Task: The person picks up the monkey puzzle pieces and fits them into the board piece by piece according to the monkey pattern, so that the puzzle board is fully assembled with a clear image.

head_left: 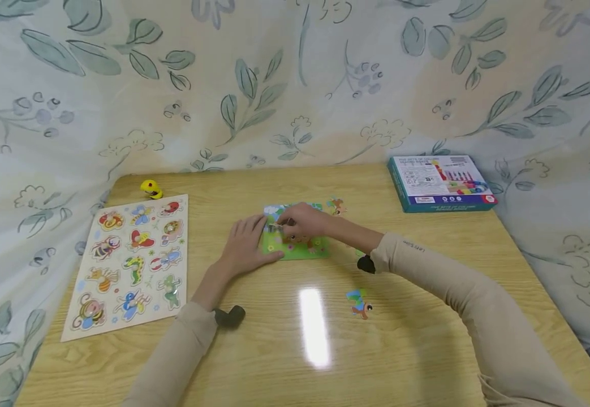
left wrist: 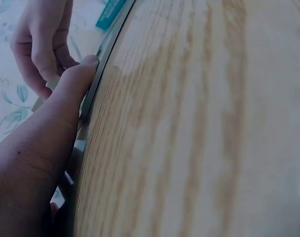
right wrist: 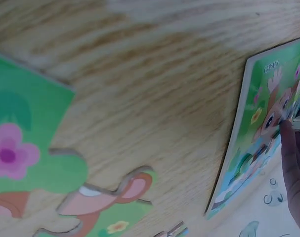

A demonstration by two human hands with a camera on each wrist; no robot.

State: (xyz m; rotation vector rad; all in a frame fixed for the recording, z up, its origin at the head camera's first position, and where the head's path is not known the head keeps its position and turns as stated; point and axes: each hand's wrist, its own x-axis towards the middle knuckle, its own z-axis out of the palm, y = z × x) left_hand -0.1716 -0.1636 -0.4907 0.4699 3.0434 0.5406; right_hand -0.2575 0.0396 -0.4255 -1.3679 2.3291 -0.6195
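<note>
A small picture puzzle board [head_left: 300, 254] with a brown cartoon animal on green lies on the table. My left hand [head_left: 246, 246] rests at its left side, fingers extended along the edge and thumb by the lower left corner. Over the board, my right hand [head_left: 302, 220] pinches a small puzzle piece [right wrist: 299, 123] between thumb and fingers; its picture is mostly hidden by the hand. The right wrist view shows the board's printed face [right wrist: 268, 116] under these fingertips. In the left wrist view, the left thumb [left wrist: 83, 74] lies along the board's edge.
Loose puzzle pieces lie around: one [head_left: 336, 206] beside the board's upper right corner, another [head_left: 360, 305] nearer the front. On the left is a wooden insect peg board [head_left: 126, 265], with a yellow toy [head_left: 151, 189] behind it. A teal box [head_left: 442, 183] stands back right.
</note>
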